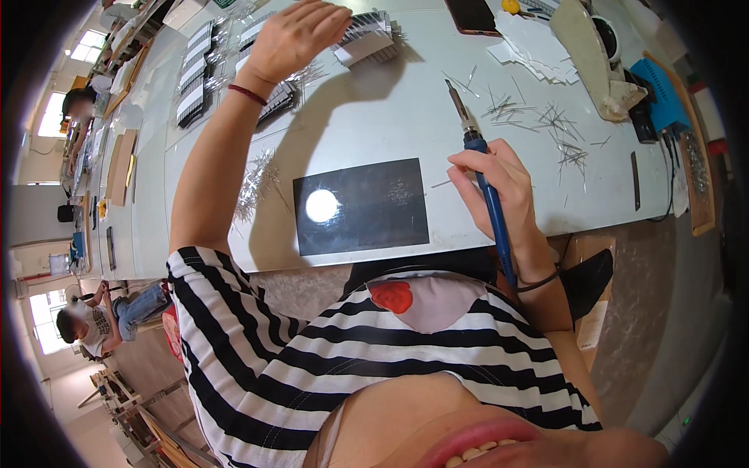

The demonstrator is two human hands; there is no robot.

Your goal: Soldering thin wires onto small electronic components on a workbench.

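My right hand grips a blue-handled soldering iron, its metal tip pointing up and away over the white table. My left hand is stretched far out, fingers together, resting on or just over a stack of small grey-white parts. A dark glossy rectangular mat lies at the table's near edge between my arms, with a bright lamp reflection on it. Loose thin metal pins lie scattered to the right of the iron's tip.
Rows of dark component strips sit at the far left of the table. White sheets, a blue box and a dark phone are at the back right. Two other people sit at the left, one at a bench, one lower down.
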